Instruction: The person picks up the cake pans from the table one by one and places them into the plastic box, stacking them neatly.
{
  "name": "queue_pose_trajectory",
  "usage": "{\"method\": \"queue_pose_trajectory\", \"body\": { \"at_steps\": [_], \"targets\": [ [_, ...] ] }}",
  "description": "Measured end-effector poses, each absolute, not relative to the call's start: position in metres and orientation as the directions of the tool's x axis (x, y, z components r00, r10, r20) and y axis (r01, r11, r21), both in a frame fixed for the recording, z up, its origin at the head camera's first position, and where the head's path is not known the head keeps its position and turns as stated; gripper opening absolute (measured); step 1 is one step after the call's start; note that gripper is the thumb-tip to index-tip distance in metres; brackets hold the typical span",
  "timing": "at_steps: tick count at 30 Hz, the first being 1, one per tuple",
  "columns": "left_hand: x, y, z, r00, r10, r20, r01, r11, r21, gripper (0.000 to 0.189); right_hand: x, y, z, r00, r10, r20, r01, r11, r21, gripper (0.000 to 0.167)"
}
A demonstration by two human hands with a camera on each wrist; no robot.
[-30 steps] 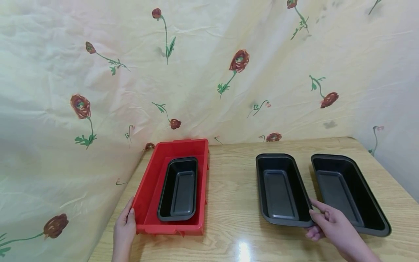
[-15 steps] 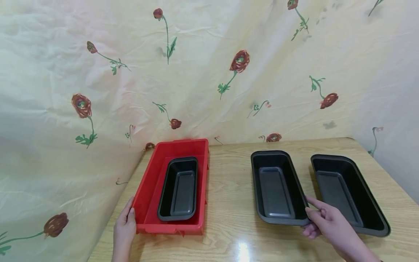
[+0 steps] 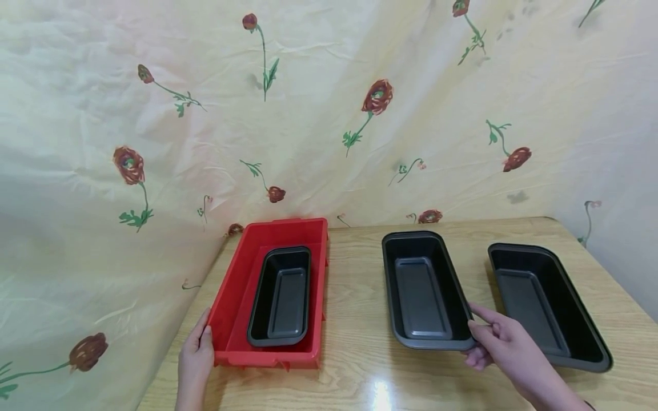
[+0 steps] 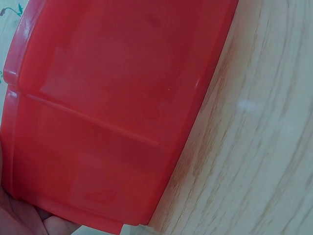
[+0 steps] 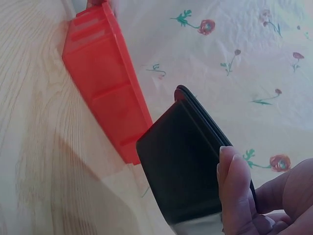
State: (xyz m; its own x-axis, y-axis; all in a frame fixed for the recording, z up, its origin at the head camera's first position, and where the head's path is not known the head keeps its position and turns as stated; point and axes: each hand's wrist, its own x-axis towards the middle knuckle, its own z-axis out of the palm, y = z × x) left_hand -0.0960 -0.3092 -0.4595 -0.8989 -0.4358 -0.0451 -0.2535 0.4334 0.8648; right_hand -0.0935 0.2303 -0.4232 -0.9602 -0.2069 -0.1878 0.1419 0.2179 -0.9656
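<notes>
My right hand (image 3: 506,345) pinches the near right rim of a black loaf pan (image 3: 421,297), thumb on top and fingers beneath. In the right wrist view that loaf pan (image 5: 181,161) is held up off the wood, with a shadow below it. At the left, my left hand (image 3: 195,354) grips the near left corner of a red plastic tray (image 3: 220,325). A second black loaf pan (image 3: 280,297) lies inside this tray. The left wrist view shows the tray's outer wall (image 4: 112,107) and part of the hand at the lower corner.
A third black loaf pan (image 3: 550,308) rests on the wooden table (image 3: 354,319) at the right, beyond my right hand. Behind the table hangs a flower-printed cloth (image 3: 319,125), which also runs down the left side.
My right hand has carried its loaf pan leftward and slightly away from me, widening the space to the pan on the right. My left hand and the red tray stay where they were.
</notes>
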Motion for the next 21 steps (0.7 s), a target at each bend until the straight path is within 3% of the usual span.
{"method": "queue_pose_trajectory", "body": {
  "at_steps": [5, 21],
  "targets": [
    [-0.095, -0.309, -0.460, -0.899, -0.435, -0.044, -0.250, 0.428, 0.869, 0.051, -0.093, 0.226, -0.423, -0.962, -0.243, -0.126, 0.075, 0.208, -0.975, 0.060],
    [-0.095, -0.309, -0.459, -0.899, -0.435, -0.044, -0.251, 0.432, 0.866, 0.051, -0.099, 0.205, -0.415, -0.952, -0.299, -0.062, 0.025, 0.125, -0.992, 0.062]
  ]
}}
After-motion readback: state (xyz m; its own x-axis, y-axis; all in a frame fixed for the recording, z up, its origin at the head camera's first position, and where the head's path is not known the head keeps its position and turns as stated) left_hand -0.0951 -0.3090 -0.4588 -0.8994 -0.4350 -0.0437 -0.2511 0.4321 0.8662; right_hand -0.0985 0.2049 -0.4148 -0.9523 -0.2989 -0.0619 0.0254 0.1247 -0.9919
